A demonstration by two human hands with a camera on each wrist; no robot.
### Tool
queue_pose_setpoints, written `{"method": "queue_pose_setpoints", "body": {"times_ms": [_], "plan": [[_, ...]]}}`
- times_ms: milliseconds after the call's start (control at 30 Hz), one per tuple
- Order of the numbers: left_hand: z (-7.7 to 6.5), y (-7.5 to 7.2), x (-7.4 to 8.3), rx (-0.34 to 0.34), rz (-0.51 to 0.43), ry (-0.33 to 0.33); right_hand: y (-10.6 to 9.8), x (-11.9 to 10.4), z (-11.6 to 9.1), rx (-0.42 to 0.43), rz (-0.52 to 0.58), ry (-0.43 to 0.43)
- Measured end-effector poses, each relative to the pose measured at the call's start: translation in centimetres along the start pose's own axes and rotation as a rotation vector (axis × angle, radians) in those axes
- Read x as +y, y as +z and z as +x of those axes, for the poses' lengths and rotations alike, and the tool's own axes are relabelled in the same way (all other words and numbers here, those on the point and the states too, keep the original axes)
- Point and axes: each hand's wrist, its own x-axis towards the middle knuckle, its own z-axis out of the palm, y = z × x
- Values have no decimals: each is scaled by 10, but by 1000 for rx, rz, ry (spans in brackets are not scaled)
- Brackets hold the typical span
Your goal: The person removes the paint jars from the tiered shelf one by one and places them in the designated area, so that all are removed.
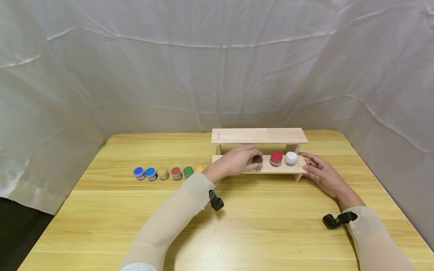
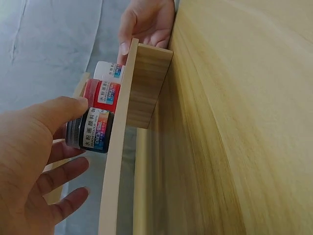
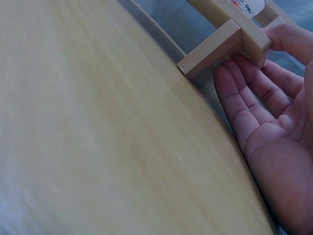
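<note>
My left hand (image 1: 239,160) pinches a dark paint jar (image 1: 257,161) between thumb and index finger, on the lower board of a two-tier wooden rack (image 1: 259,136). In the left wrist view, the thumb lies at the lid of the dark jar (image 2: 93,129) and the other fingers hang loose. Beside that jar stand a red paint jar (image 1: 276,159) and a white paint jar (image 1: 291,158). My right hand (image 1: 322,174) holds the rack's right end. The right wrist view has its thumb on the lower board's end (image 3: 257,46) and its fingers underneath.
Left of the rack, several paint jars stand in a row on the wooden table (image 1: 264,226), among them a purple-blue jar (image 1: 139,173), a blue jar (image 1: 151,174) and a green jar (image 1: 188,172). The left forearm partly covers an orange jar (image 1: 200,168). A pale curtain (image 1: 217,75) hangs behind.
</note>
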Motion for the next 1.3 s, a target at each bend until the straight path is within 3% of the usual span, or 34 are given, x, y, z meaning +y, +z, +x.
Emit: {"method": "queue_pose_setpoints", "body": {"times_ms": [233,533,900,1300], "plan": [[-13,-6,1,19,29,-15,0,0,1,-4,7,-10],[-40,-19,-5,69,46,-52,-1,-2,0,-6,4,-7],[-86,-39,-18,152,32,-84,-2,-2,-1,-10,24,-9],[-142,-53,-30,210,15,-186,-2,-1,0,-16,34,-17]]}}
